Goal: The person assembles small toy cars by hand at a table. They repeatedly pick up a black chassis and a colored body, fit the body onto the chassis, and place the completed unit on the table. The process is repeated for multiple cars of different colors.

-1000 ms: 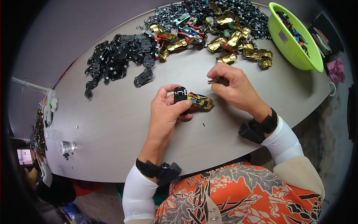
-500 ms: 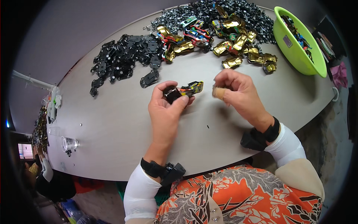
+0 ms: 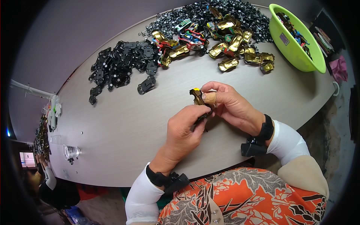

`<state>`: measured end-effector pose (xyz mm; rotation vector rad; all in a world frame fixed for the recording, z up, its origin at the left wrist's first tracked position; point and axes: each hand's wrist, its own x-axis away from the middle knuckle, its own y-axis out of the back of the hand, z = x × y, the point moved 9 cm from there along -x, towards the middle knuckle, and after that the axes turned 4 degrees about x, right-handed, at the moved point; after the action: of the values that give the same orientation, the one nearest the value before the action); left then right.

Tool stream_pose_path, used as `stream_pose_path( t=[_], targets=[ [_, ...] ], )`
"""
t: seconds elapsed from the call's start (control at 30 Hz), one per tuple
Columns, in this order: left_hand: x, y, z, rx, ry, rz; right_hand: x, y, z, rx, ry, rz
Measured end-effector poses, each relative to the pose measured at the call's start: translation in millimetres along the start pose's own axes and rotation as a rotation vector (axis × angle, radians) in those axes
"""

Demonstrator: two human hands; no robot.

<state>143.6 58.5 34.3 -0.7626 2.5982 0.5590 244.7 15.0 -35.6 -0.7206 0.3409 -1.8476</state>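
Both my hands meet over the middle of the table around a toy car [image 3: 197,96], dark gold with a yellow end pointing away from me. My right hand [image 3: 238,107], a tan bandage on its thumb, pinches the car's right side. My left hand [image 3: 184,129] is closed on its near end, fingers pressing there. A black part of the car shows beneath my left fingers; the rest is hidden by both hands.
Black car chassis [image 3: 122,62] are heaped at the back left. Gold and colourful car bodies [image 3: 228,64] lie behind my hands, small wheel parts [image 3: 170,23] beyond. A green basin [image 3: 300,56] stands back right, a clear cup [image 3: 70,152] left. A co-worker [image 3: 56,189] sits far left.
My hands were apart; now they have come together on the car. The left has moved right and turned the car upright in view, and the right has closed on it.
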Motion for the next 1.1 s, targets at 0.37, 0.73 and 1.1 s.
stream_pose_path(
  t=[0.37, 0.73, 1.1],
  targets=[
    [14.0, 10.6, 62.2, 1.252, 0.7, -0.282, 22.1, -18.5, 62.9, 1.074, 0.586, -0.19],
    [18.1, 10.7, 67.6, 1.078, 0.708, -0.201, 17.7, -24.6, 53.2, 1.5, 0.586, -0.071],
    [15.4, 7.0, 60.2, 1.095, 0.695, -0.186, 15.0, -22.4, 38.1, 0.426, 0.36, 0.049]
  ],
)
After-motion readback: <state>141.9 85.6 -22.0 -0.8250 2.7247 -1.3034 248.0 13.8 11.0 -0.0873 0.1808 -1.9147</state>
